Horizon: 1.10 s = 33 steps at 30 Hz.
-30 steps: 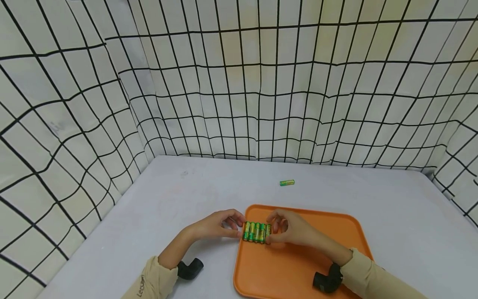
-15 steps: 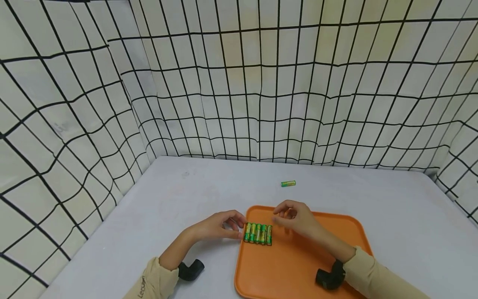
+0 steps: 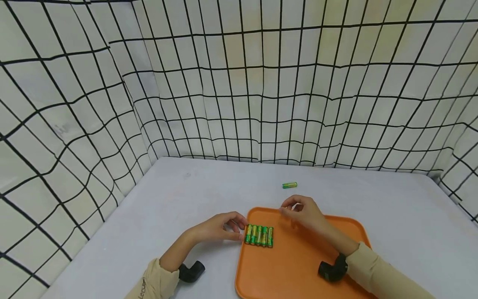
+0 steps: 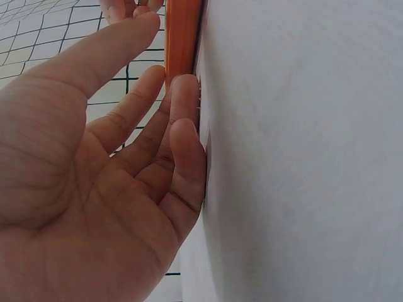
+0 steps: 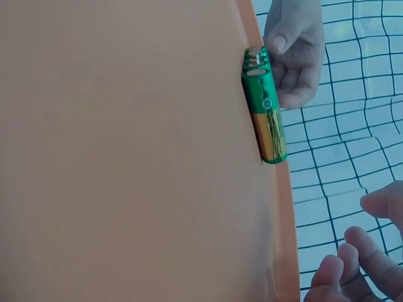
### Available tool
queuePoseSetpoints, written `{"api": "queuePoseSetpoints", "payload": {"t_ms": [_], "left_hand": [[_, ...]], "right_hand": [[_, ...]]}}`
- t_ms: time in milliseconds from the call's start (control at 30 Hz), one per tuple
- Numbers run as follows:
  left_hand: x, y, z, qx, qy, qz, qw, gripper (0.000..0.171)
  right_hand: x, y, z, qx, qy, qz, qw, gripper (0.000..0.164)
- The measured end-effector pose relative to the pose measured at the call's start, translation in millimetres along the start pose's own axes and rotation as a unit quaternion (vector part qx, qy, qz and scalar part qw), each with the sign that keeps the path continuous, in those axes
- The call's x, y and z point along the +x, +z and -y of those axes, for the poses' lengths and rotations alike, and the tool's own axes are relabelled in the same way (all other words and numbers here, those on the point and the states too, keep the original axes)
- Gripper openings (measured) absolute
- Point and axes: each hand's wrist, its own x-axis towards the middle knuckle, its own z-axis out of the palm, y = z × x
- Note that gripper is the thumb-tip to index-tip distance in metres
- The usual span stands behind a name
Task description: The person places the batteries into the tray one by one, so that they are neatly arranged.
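A row of several green-and-gold batteries lies side by side in the left part of the orange tray. My left hand rests at the tray's left edge beside the row, fingers loosely bent. In the left wrist view, the fingertips lie against the tray's outer side and the white surface. Over the tray's far edge hovers my right hand, its fingers loosely bent around nothing. A single battery lies on the table beyond the tray. The right wrist view shows the row end-on, with the nearest battery in front.
The white table extends around the tray. Black grid lines cover the white walls at the back and sides. A black, bent device sits under the left wrist, and a similar one is under the right wrist.
My right hand has left the battery row and moved away and to the right, toward the tray's far edge. My left hand and the batteries have stayed in place.
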Motion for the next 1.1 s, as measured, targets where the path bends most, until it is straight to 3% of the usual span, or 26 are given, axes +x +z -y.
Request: {"api": "queuePoseSetpoints", "payload": {"t_ms": [400, 600, 900, 1100], "left_hand": [[-1.8, 0.3, -0.1, -0.004, -0.004, 0.003, 1.0, 0.035], [-1.6, -0.4, 0.1, -0.007, -0.007, 0.001, 1.0, 0.035], [-1.3, -1.5, 0.3, -0.006, -0.007, 0.001, 1.0, 0.035], [-1.1, -1.0, 0.3, 0.0, -0.007, 0.0, 1.0, 0.035]], "right_hand": [[18, -12, -14, -0.004, 0.028, -0.056, 0.998, 0.021], [28, -19, -21, 0.011, 0.066, -0.07, 0.995, 0.026], [39, -27, -29, 0.018, 0.08, -0.075, 0.994, 0.024], [47, -27, -34, 0.012, 0.13, -0.096, 0.987, 0.025]]}}
